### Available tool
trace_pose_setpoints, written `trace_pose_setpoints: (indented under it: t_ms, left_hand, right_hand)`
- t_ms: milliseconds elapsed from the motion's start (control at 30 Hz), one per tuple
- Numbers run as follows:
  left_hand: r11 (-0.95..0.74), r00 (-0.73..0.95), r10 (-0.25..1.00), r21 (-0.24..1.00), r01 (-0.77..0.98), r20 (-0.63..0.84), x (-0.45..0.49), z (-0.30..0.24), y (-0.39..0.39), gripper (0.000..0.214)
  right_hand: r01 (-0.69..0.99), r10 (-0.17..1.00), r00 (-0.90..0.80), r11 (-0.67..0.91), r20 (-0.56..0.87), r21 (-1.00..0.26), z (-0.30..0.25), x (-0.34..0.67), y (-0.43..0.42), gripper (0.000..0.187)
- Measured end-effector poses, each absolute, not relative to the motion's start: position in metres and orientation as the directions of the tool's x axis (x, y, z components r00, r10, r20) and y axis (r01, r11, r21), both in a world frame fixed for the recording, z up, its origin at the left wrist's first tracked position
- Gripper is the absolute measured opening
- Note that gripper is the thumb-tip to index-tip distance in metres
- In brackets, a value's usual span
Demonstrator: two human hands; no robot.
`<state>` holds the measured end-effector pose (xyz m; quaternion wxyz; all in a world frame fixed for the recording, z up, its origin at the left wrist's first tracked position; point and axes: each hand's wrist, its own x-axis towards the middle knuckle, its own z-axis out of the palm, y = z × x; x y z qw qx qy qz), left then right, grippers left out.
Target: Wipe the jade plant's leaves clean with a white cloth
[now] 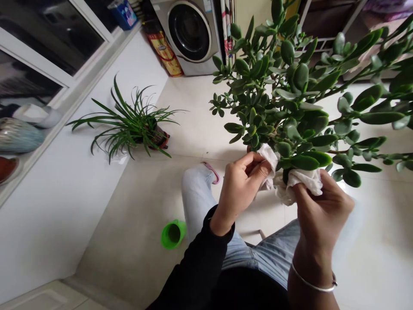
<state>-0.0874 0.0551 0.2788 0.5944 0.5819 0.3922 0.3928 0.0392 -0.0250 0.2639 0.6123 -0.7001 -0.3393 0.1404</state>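
Note:
A large jade plant (300, 77) with thick green leaves fills the upper right. My left hand (241, 185) is closed, pinching a white cloth (268, 157) at the plant's lower left edge. Just to its right, my right hand (322, 206) is closed on a bunched part of white cloth (305, 181), pressed up against the lowest leaves. Whether both hands hold one cloth or two pieces, I cannot tell. A broad leaf (305, 162) lies just above the cloth in my right hand. The plant's pot is hidden by the foliage.
A potted spider plant (129, 120) stands on the floor by the white wall. A green cup (173, 234) sits on the tiles left of my knee. Farther back are a washing machine (190, 32) and a red-yellow package (166, 54). Vases (19, 135) line the left ledge.

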Motion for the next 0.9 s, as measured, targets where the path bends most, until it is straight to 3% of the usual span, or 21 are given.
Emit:
trace_pose_setpoints:
  t_ms: [133,333,633,900]
  left_hand:
    - [-0.018,0.389,0.921,1.0,-0.002,0.018,-0.099,0.274,0.056,0.019]
    - [0.053,0.121,0.992,0.981,-0.187,-0.03,-0.104,0.229,0.063,0.032]
    - [0.14,0.222,0.974,0.904,-0.403,-0.051,-0.074,0.228,0.065,0.031]
    - [0.202,-0.042,0.963,0.818,-0.539,-0.265,-0.101,0.227,0.04,0.035]
  right_hand:
    - [0.284,0.634,0.746,-0.026,0.203,-0.959,0.265,0.04,-0.025,0.015]
    - [0.247,0.62,0.765,-0.03,0.176,-0.969,0.265,0.038,-0.024,0.008]
    - [0.279,0.575,0.788,-0.014,0.22,-0.96,0.263,0.038,-0.02,0.009]
    - [0.269,0.556,0.805,-0.029,0.208,-0.963,0.266,0.036,-0.017,0.011]
